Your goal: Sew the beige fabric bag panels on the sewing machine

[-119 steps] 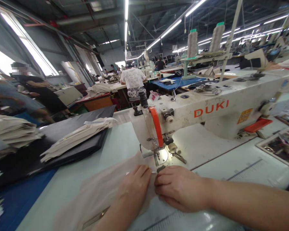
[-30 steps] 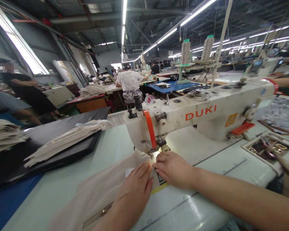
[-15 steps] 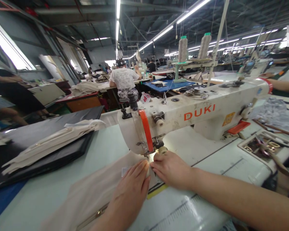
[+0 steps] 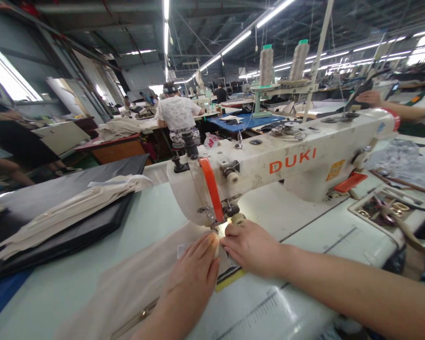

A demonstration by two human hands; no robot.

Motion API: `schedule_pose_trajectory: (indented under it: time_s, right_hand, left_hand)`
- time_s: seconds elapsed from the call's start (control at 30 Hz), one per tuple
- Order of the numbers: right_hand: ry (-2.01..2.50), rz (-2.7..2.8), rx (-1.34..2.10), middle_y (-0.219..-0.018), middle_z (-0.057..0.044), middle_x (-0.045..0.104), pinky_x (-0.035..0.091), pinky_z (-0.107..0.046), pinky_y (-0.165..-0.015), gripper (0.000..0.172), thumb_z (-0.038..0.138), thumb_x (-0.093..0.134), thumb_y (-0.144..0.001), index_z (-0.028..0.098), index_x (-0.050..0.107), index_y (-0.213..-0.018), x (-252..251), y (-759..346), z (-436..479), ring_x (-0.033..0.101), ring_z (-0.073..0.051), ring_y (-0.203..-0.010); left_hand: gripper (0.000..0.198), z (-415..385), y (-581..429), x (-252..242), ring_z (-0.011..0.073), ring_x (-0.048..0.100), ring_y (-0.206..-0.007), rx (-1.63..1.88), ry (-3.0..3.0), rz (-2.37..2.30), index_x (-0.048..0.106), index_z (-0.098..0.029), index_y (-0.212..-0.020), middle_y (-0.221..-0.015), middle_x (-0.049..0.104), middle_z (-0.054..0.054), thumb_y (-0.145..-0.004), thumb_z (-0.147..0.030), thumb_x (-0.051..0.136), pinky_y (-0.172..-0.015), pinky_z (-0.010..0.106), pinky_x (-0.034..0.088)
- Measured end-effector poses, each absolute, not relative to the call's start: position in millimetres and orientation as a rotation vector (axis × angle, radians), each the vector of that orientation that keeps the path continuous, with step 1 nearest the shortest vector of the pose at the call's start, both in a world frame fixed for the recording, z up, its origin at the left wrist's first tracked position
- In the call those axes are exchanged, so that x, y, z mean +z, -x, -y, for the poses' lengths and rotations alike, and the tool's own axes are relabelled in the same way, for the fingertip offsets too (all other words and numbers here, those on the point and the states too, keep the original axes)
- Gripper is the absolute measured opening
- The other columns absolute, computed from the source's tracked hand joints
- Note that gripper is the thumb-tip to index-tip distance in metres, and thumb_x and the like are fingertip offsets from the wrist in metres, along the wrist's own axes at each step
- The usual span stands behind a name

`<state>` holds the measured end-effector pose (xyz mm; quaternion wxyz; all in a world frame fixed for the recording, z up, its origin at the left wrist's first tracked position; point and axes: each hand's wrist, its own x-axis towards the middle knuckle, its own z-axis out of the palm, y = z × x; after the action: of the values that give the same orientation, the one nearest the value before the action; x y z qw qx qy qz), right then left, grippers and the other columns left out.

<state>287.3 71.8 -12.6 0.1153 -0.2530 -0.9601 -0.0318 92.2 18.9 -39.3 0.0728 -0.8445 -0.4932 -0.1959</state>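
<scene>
A white DUKI sewing machine [image 4: 286,165] stands on the pale table [image 4: 92,278]. A beige fabric piece [image 4: 134,283] with a zipper lies under its needle area [image 4: 217,225]. My left hand [image 4: 193,278] lies flat on the fabric, fingers stretched toward the needle. My right hand [image 4: 251,248] rests beside it, fingers curled down and pressing the fabric edge right at the presser foot. A small white label [image 4: 182,249] shows on the fabric by my left fingertips.
Folded beige pieces [image 4: 67,212] lie on a black board [image 4: 56,208] at left. A tray of metal parts [image 4: 386,210] sits at right. Thread cones [image 4: 281,61] stand behind the machine. Another person's arm [image 4: 393,108] reaches in at far right; a seated worker [image 4: 179,118] is farther back.
Both hands have moved forward with the fabric, closer under the machine head. In the last half second they barely shift; the view has drifted slightly.
</scene>
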Motion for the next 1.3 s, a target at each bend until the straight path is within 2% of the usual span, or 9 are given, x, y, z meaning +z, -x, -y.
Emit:
schedule_pose_trajectory:
  time_s: [0.4, 0.6, 0.77, 0.9, 1.0, 1.1, 1.17, 1.23, 1.3]
  right_hand:
    - [0.753, 2.765, -0.135, -0.085, -0.008, 0.064, 0.042, -0.034, -0.082, 0.021, 0.015, 0.049, -0.097, 0.014, 0.067, -0.088, -17, -285, -75, 0.057, -0.021, -0.082]
    - [0.793, 2.771, -0.104, -0.085, -0.008, 0.065, 0.042, -0.034, -0.082, 0.023, 0.016, 0.048, -0.098, 0.014, 0.068, -0.085, -15, -285, -75, 0.056, -0.021, -0.083]
    - [0.728, 2.734, -0.061, -0.085, -0.008, 0.066, 0.043, -0.033, -0.079, 0.02, 0.016, 0.051, -0.095, 0.014, 0.069, -0.085, -16, -289, -69, 0.056, -0.02, -0.08]
    - [0.611, 2.656, 0.086, -0.084, -0.008, 0.067, 0.044, -0.033, -0.079, 0.019, 0.016, 0.052, -0.095, 0.015, 0.07, -0.09, -17, -291, -63, 0.057, -0.021, -0.084]
    - [0.454, 2.684, 0.169, -0.086, -0.008, 0.067, 0.045, -0.032, -0.08, 0.021, 0.017, 0.05, -0.096, 0.015, 0.07, -0.099, -15, -289, -56, 0.057, -0.021, -0.085]
    - [0.352, 2.729, 0.189, -0.089, -0.009, 0.066, 0.046, -0.032, -0.079, 0.022, 0.02, 0.051, -0.096, 0.016, 0.07, -0.107, -12, -287, -50, 0.056, -0.021, -0.086]
    - [0.342, 2.748, 0.164, -0.091, -0.009, 0.065, 0.046, -0.032, -0.078, 0.023, 0.021, 0.052, -0.096, 0.016, 0.071, -0.108, -12, -286, -48, 0.056, -0.021, -0.086]
    - [0.354, 2.761, 0.142, -0.092, -0.009, 0.065, 0.046, -0.032, -0.079, 0.024, 0.021, 0.051, -0.097, 0.016, 0.072, -0.107, -13, -286, -47, 0.055, -0.021, -0.086]
    - [0.357, 2.756, 0.144, -0.092, -0.009, 0.065, 0.046, -0.031, -0.078, 0.024, 0.021, 0.051, -0.097, 0.016, 0.072, -0.107, -14, -287, -47, 0.055, -0.021, -0.086]
  left_hand:
    - [0.038, -28, -90, -36, 0.0282, 0.062, -0.121, -0.551, 2.552, 1.607, 0.064, -0.014, -0.124, -0.131, 0.066, 0.015, -0.097, -0.027, 0.041, -0.101, 0.049, 0.052]
    - [0.032, -41, -89, -37, 0.029, 0.064, -0.117, -0.605, 2.551, 1.596, 0.068, -0.016, -0.114, -0.123, 0.069, 0.014, -0.096, -0.026, 0.044, -0.1, 0.048, 0.053]
    - [0.036, -17, -82, -38, 0.0279, 0.063, -0.12, -0.556, 2.511, 1.634, 0.063, -0.015, -0.125, -0.131, 0.066, 0.014, -0.094, -0.023, 0.046, -0.1, 0.048, 0.053]
    - [0.045, 32, -75, -36, 0.0252, 0.059, -0.126, -0.509, 2.538, 1.643, 0.055, -0.019, -0.138, -0.139, 0.061, 0.011, -0.094, -0.022, 0.049, -0.105, 0.044, 0.051]
    - [0.058, 59, -77, -30, 0.0241, 0.055, -0.131, -0.498, 2.512, 1.665, 0.038, -0.024, -0.151, -0.146, 0.054, 0.01, -0.094, -0.022, 0.049, -0.106, 0.042, 0.049]
    - [0.07, 73, -72, -24, 0.0268, 0.042, -0.141, -0.614, 2.349, 1.605, 0.017, -0.023, -0.159, -0.156, 0.041, 0.011, -0.096, -0.026, 0.047, -0.11, 0.045, 0.044]
    - [0.074, 82, -60, -23, 0.0309, 0.035, -0.145, -0.655, 2.239, 1.569, 0.012, -0.021, -0.159, -0.16, 0.033, 0.013, -0.096, -0.035, 0.047, -0.113, 0.049, 0.039]
    - [0.081, 96, -42, -28, 0.0348, 0.038, -0.143, -0.59, 2.238, 1.519, 0.015, -0.021, -0.159, -0.159, 0.034, 0.013, -0.092, -0.046, 0.051, -0.111, 0.049, 0.041]
    - [0.082, 116, -24, -36, 0.0326, 0.047, -0.137, -0.398, 2.33, 1.486, 0.015, -0.026, -0.159, -0.155, 0.041, 0.01, -0.089, -0.044, 0.054, -0.106, 0.044, 0.046]
